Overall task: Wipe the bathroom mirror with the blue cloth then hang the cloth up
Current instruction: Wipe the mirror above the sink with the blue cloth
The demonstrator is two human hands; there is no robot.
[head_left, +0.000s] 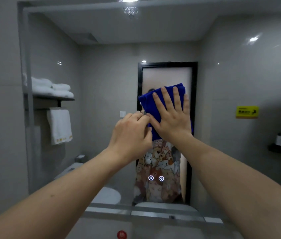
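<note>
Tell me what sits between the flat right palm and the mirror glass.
In the head view, the folded blue cloth lies between the right hand and the large wall mirror; the left hand pinches its lower edge.

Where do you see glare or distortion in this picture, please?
Head view: ceiling-light glare streaks the mirror near its top edge, with smaller glints on the reflected tiles; the wide-angle lens bows the mirror's frame and stretches both forearms at the lower corners; the right hand on the blue cloth is sharp enough, the room dim and soft.
</note>
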